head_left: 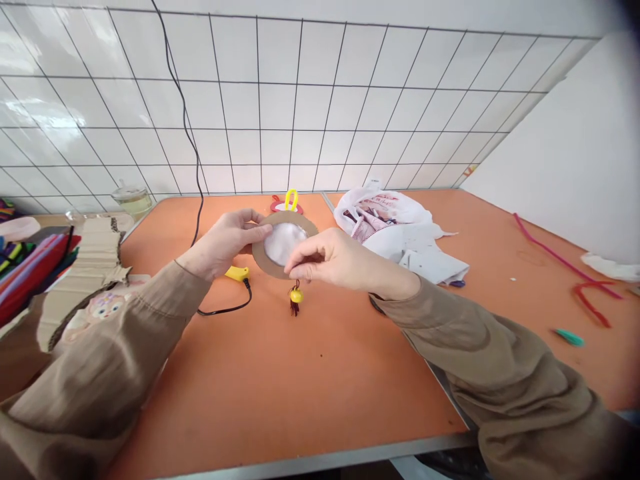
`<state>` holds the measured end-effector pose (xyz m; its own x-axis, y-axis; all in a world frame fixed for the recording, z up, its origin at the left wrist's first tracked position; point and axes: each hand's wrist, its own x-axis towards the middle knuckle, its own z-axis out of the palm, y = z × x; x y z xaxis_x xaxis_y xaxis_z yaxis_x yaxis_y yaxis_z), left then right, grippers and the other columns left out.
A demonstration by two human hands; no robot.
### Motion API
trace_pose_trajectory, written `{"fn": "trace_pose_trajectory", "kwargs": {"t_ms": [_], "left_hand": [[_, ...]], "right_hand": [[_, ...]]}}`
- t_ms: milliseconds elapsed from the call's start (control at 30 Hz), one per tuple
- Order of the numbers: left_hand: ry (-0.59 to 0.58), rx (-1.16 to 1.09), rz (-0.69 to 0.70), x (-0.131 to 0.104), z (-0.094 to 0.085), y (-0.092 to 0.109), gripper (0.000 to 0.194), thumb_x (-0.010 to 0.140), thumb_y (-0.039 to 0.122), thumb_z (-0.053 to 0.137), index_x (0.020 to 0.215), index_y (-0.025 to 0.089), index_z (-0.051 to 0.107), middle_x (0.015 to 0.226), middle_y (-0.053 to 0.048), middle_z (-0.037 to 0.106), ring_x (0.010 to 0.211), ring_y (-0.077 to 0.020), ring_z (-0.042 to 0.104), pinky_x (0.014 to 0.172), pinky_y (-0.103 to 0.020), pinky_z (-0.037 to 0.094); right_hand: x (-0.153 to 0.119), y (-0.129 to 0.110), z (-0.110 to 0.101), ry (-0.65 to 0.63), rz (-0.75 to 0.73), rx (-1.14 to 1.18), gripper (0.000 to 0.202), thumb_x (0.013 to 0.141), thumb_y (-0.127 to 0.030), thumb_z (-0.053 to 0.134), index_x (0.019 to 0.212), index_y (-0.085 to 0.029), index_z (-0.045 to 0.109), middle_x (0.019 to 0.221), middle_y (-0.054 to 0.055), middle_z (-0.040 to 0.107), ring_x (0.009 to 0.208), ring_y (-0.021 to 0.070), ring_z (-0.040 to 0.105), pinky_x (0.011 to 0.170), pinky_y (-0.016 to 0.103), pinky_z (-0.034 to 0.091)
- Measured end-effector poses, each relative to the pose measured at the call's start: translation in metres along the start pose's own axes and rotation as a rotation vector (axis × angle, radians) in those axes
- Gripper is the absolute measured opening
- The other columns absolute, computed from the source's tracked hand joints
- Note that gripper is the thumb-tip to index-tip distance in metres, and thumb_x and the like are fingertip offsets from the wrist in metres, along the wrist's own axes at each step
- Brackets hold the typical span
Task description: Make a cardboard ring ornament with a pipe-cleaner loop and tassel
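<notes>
A round cardboard ring [267, 262] with a whitish, shiny centre is held up above the orange table. My left hand [227, 241] pinches its left edge, thumb on the front. At its lower right, my right hand [325, 260] has thumb and fingertips pressed together against the ring; whether they grip the rim or something small there is hidden. A yellow loop [291, 199] stands above the ring's top edge. Below it hangs a dark tassel [295, 308] with a yellow bead [297, 296]. Behind the ring, a red round piece [275, 205] shows in part.
A yellow corded tool [237, 273] lies left of the ring, its black cord crossing the table. White plastic bags [385, 220] sit at the back right. Torn cardboard [80, 260] and bright fuzzy stems lie left. Pink and red stems [560, 257] and a green piece [569, 337] lie right.
</notes>
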<state>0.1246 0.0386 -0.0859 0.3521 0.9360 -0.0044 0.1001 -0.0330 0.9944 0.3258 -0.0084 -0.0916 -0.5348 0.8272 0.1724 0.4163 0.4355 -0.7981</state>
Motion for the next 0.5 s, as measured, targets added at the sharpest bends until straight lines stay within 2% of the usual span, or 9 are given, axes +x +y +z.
{"fn": "trace_pose_trajectory", "kwargs": {"t_ms": [167,300,500], "left_hand": [[0.014,-0.095,0.088,-0.001,0.006,-0.005,0.026,0.072,0.032,0.077,0.075,0.017,0.056,0.067,0.001,0.062,0.061,-0.0114,0.057,0.06,-0.026,0.047],[0.007,-0.157,0.115,-0.004,0.009,-0.006,0.027,0.072,0.031,0.078,0.074,0.017,0.055,0.07,0.0,0.064,0.064,-0.0131,0.06,0.064,-0.029,0.05],[0.062,-0.203,0.148,-0.008,0.015,-0.001,0.026,0.073,0.03,0.078,0.076,0.018,0.055,0.071,0.0,0.064,0.063,-0.0121,0.059,0.065,-0.029,0.05]], "right_hand": [[0.001,0.003,0.0,0.217,-0.154,-0.23,0.013,0.081,-0.011,0.066,0.075,-0.019,0.075,0.075,0.0,0.062,0.064,0.0098,0.055,0.059,0.026,0.042],[0.002,0.006,0.0,0.296,-0.245,-0.396,0.015,0.084,-0.01,0.064,0.08,-0.018,0.077,0.075,0.001,0.058,0.066,0.0107,0.054,0.06,0.027,0.041],[0.005,0.014,-0.001,0.394,-0.364,-0.572,0.016,0.088,-0.015,0.064,0.081,-0.021,0.078,0.076,0.003,0.062,0.075,0.0158,0.056,0.065,0.03,0.043]]}}
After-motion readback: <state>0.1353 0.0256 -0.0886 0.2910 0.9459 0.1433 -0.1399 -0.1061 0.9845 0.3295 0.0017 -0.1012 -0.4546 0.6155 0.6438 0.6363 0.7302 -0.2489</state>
